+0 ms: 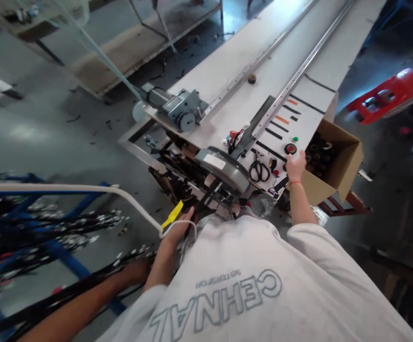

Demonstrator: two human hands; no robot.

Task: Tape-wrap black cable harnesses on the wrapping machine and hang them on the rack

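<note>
My left hand (186, 219) is low beside the machine, closed around a black cable bundle (206, 195); its fingers are partly hidden. A white cord with a yellow tag (173, 214) passes over that wrist. On the table's near right corner is my right hand (296, 167), holding nothing that I can see, with its fingertips apart. Just above it sits a red push button (290, 148), and a green button (295, 139) lies farther back. Black-handled scissors (259, 170) rest to its left. A round grey machine head (224, 168) stands between my hands.
A cardboard box (349, 164) of dark tape rolls adjoins the table (224, 85) at right. Metal rails (299, 71) run lengthwise, with a tape roll (251, 78) between them. At left, a blue rack (64, 259) carries black cables. Another person's arm (96, 297) reaches in there.
</note>
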